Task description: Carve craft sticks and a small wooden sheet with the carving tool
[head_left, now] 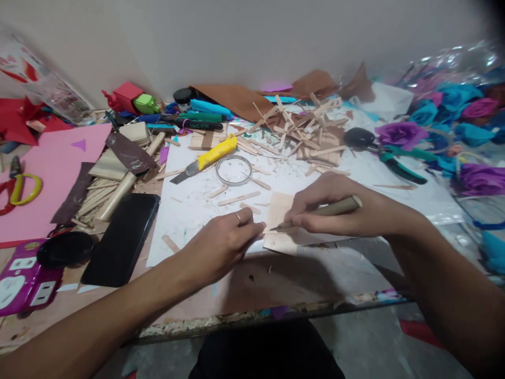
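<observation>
A small thin wooden panel (279,210) lies on a white sheet (185,205) near the table's front edge. My right hand (335,208) is closed round a brown pen-like tool (335,207), its tip touching the panel's left side. My left hand (221,239), a ring on one finger, has its fingers curled and pressed against the panel's left edge; whether anything is in them is hidden.
A yellow utility knife (209,157), a tape ring (234,169) and several scattered craft sticks (300,131) lie behind the panel. A black phone (122,237) and a purple power strip (21,281) sit left. Green pliers (398,160) and paper flowers (445,116) are right.
</observation>
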### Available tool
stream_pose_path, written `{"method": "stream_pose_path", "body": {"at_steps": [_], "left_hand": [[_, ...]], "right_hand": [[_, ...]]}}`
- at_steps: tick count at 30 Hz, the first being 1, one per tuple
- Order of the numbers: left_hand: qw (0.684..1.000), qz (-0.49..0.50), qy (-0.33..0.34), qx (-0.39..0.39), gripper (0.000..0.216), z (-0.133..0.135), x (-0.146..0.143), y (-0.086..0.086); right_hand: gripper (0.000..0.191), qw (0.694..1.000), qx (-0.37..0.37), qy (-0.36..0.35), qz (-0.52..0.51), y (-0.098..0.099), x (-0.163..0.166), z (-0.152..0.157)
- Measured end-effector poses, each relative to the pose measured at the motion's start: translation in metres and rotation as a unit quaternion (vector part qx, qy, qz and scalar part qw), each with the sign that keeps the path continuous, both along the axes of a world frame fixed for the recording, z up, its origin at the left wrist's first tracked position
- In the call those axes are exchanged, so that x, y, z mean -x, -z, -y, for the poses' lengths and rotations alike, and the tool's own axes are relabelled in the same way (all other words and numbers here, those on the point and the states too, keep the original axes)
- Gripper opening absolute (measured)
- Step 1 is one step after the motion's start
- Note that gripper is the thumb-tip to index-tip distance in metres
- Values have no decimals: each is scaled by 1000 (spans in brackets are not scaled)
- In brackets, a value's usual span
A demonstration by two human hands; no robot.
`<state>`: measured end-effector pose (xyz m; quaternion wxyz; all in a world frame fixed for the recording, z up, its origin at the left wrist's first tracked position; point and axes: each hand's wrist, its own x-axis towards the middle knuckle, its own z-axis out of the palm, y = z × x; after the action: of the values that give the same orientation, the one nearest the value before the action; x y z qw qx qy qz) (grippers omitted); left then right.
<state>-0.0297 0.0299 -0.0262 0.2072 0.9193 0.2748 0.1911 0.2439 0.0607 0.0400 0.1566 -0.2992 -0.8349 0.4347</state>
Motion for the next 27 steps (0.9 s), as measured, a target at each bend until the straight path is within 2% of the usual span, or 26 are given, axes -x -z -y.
{"method": "stream_pose_path", "body": {"at_steps": [7,13,19,27], "left_hand": [[1000,-2,-4,-12,27,1,2,5],[1000,-7,-11,5,26,1,2,5],[1000,-6,-2,2,23,0,1,2],[1000,1,-3,-9,21,0,1,4]], "right_hand": [[14,999,-39,29,-14,1,-1,2],[18,986,-41,129,-100,-1,-9,3],[13,996,-31,79,-27,0,-1,3],[13,998,-21,63,-14,2,3,3]]}}
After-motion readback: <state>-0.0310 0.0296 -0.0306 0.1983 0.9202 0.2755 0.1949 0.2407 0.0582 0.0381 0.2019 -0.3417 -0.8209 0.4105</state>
